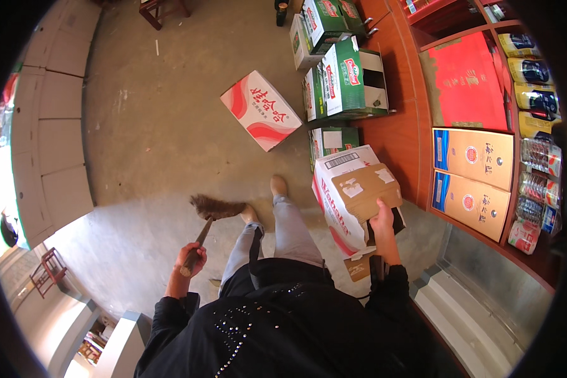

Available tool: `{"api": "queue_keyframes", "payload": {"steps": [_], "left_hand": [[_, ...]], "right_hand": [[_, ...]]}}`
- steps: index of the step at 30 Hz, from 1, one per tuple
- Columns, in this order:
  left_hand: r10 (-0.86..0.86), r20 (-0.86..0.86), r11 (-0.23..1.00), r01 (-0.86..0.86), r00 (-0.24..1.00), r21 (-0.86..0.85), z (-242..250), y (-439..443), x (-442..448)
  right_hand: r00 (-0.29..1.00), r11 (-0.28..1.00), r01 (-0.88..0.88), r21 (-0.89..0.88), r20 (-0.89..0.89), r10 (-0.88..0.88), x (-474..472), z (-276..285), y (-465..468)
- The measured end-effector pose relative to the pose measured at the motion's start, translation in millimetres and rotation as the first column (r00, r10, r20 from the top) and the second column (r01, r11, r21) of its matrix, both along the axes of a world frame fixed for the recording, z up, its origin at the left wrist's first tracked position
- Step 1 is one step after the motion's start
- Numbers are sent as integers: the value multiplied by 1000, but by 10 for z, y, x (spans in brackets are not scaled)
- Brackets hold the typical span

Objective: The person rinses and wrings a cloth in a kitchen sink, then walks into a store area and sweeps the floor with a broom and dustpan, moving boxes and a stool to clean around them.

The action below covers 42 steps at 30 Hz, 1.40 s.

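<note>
My left hand is closed around the wooden handle of a broom, whose dark bristles hang close to the floor beside my left foot. With my right hand I grip a brown flap of an opened white and red Wahaha carton, to the right of my legs. The carton's top flaps are partly torn, and a dark opening shows near my fingers. What is inside it cannot be made out. Ahead on the floor lies a second, closed Wahaha carton.
Green and white cartons are stacked against a reddish wooden cabinet on the right. Shelves there hold gold boxes, a red box and bottles. White cabinets line the left. A wooden stool stands far ahead.
</note>
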<state>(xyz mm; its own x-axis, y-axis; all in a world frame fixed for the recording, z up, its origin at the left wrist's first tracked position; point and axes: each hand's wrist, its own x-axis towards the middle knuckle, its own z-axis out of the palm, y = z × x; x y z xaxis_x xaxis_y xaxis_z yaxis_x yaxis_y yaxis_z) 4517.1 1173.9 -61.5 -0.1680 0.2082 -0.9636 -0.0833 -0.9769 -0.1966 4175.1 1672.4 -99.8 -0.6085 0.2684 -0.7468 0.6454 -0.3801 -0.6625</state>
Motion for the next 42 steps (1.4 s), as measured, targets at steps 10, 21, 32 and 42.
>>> {"api": "queue_keyframes", "payload": {"steps": [10,21,32,42], "left_hand": [[31,63,997,-26,998,-66,102,159,209],[94,74,990,-85,993,-111,168,442,211],[130,-13,959,-129,991,-253,457,339,-11],[-224,-14,826,183,974,-533,646,-587,-200]], "right_hand": [[997,990,-28,135,73,18,-1301,-902,-590],[826,897,-441,17,398,399,-2595,-1172,-1405],[527,219,-792,570,458,716,-2366,-130,-1944],[389,361,-881,307,32,921,-987,532,-2059]]}}
